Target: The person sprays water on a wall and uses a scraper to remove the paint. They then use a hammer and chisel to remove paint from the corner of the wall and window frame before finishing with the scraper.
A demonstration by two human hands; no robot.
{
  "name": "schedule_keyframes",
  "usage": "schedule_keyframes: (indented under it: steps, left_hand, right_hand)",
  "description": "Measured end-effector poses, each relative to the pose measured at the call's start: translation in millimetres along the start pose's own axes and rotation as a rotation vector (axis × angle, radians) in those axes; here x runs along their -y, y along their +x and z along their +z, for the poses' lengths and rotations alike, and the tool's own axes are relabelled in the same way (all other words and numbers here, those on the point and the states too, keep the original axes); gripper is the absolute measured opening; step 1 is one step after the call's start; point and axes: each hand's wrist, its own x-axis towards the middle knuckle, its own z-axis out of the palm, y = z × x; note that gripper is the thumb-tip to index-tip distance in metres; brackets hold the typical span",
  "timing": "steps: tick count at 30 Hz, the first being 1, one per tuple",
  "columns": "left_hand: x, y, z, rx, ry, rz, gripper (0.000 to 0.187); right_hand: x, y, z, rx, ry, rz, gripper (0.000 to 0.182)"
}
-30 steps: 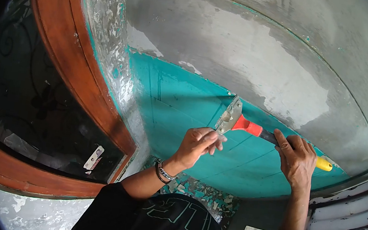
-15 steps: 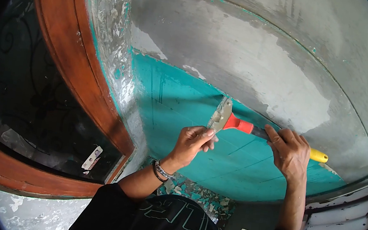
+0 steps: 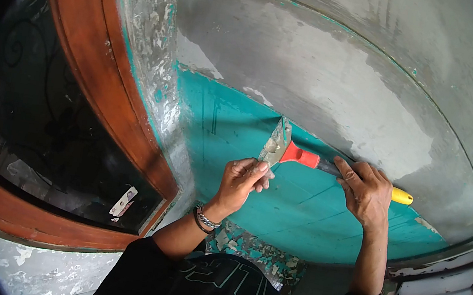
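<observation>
A scraper with a wide metal blade, red collar and dark handle ending in yellow lies across the teal part of the wall. My right hand is wrapped round its dark handle. At the blade's lower corner, my left hand pinches the metal between thumb and fingers. The blade's upper corner is near the line where teal paint meets bare grey wall. Grey residue marks the blade.
To the left is a brown wooden frame around dark glass. Teal and grey paint chips lie below the wall. At the lower right stands a slatted structure with dark bars.
The scraper and both hands have shifted slightly left in the view. The wall and wooden frame appear slightly further right. Both hands keep their hold.
</observation>
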Motion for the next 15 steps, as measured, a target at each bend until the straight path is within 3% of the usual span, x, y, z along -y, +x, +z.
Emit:
schedule_keyframes:
  steps: [15]
  left_hand:
    - [-32, 21, -86, -0.317, -0.079, 0.178, 0.028]
  right_hand:
    - [62, 95, 36, 0.001, 0.066, -0.132, 0.039]
